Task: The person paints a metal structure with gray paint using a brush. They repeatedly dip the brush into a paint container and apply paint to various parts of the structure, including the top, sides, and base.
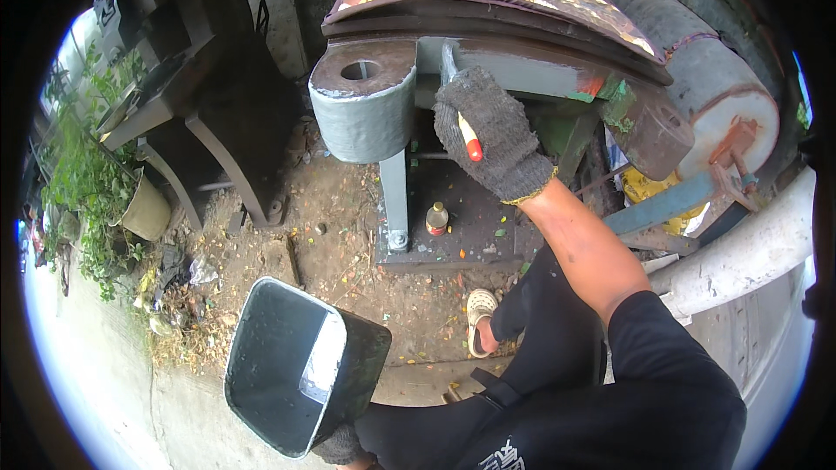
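The right hand [496, 126], in a dark knitted glove, is closed around a brush [469, 137] whose pale handle, tipped in red, sticks out past the fingers. It is held against the front of a heavy metal part [361, 126] coated in grey, just to the right of its rounded, holed end. The left hand [342, 446], gloved alike, holds a dark square container [359, 365] at its lower edge; its fingers are mostly hidden. The container is tilted, its mouth facing up and to the left, with a pale grey patch on one inner wall. It is well apart from the brush, lower and to the left.

Above the right hand, a patterned cushion [488, 0] overhangs the metal part's upper edge. Below, a grey leg [394, 200] stands beside a small bottle [437, 218] on a dark base plate [414, 251]. Leaf-strewn ground [348, 261] stretches between the container and the plate. To the right, a large cylinder [731, 109] and a white pipe [740, 248] bound the space beside the bare forearm.
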Demonstrator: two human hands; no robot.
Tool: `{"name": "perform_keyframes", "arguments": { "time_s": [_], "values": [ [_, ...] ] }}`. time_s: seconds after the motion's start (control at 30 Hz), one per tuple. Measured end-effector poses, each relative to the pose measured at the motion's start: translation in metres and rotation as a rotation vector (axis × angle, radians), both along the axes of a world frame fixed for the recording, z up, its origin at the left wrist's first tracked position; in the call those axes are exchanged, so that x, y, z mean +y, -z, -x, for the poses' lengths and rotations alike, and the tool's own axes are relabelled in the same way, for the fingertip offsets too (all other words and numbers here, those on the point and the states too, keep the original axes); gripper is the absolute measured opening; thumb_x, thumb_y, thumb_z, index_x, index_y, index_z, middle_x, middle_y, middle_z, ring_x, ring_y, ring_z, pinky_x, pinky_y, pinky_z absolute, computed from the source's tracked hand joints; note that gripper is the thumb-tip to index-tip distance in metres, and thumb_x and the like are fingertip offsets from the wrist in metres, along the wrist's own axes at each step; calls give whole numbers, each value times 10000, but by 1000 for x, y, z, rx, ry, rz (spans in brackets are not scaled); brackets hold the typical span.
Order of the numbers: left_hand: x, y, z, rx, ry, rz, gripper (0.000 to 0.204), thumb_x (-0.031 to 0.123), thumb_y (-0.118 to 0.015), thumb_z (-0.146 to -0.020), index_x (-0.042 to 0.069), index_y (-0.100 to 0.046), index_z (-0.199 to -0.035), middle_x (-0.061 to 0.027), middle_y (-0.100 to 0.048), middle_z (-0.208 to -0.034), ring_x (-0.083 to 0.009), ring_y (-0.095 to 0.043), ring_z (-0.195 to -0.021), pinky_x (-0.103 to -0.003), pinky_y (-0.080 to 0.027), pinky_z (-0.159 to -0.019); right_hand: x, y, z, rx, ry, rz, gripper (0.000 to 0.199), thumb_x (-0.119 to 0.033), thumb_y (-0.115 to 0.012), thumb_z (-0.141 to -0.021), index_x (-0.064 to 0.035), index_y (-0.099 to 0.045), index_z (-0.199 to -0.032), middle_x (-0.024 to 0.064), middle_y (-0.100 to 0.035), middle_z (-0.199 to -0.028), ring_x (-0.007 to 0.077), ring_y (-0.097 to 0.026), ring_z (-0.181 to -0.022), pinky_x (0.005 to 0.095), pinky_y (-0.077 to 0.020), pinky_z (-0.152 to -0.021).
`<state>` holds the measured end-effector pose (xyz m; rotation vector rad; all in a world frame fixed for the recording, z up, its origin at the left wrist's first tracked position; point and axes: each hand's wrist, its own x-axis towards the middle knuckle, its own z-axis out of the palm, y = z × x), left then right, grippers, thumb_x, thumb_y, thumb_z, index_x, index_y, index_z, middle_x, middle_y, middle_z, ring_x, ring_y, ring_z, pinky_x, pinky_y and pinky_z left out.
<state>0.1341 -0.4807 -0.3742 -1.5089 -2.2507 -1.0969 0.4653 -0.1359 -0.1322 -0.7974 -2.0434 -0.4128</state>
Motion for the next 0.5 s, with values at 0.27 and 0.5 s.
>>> {"name": "perform_keyframes", "arguments": {
  "time_s": [0.27,0.5],
  "values": [
    [2,-9,-2,-118,41,33,456,222,-717,-995,-29,-584,-1352,-192,-666,-1253,-332,-637,-1132,-455,-549,-957,2,2,-1,2,-36,-50,233,-12,-753,-843,-42,-688,-1064,192,-684,-1023,412,-668,-964,492,-571,-850],
    [7,-20,-4,-194,58,42,460,223,-703,-1008,-29,-577,-1373,-191,-667,-1275,-322,-638,-1151,-449,-547,-965,7,16,-12,50,-41,-66,206,-20,-734,-879,-37,-680,-1077,184,-685,-1043,409,-667,-978,494,-564,-870]
  ]
}}
